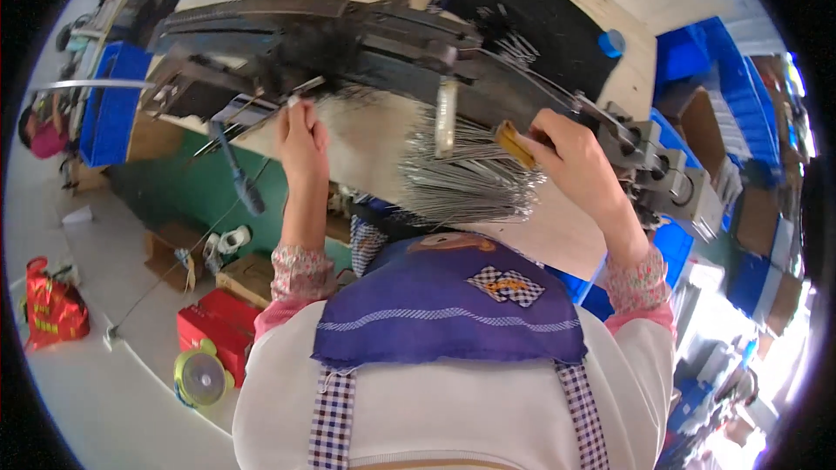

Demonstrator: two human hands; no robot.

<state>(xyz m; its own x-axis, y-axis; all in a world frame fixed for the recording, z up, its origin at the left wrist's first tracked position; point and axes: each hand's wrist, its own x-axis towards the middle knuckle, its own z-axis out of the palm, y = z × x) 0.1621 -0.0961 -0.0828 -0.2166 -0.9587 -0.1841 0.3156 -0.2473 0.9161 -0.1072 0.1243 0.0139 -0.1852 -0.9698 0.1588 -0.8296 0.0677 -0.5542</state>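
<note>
Currently, a yellow piece [514, 145] is gripped by the curled right hand [573, 157] beside thin metal rods [470, 178] piled on the table [557, 228]. The left hand [305, 141] is pinched closed; whether anything is held cannot be told. Brown cardboard [701, 124] is contained in a blue bin [682, 54].

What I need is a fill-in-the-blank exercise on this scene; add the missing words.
1. The hand holding the yellow piece is the person's ____ one.
2. Thin metal rods lie between the dark metal fixture and the person's purple ____.
3. The round cap at the mat's edge is ____.
4. The shiny bag on the floor is mostly ____.

Missing words: right; apron; blue; red.
</note>
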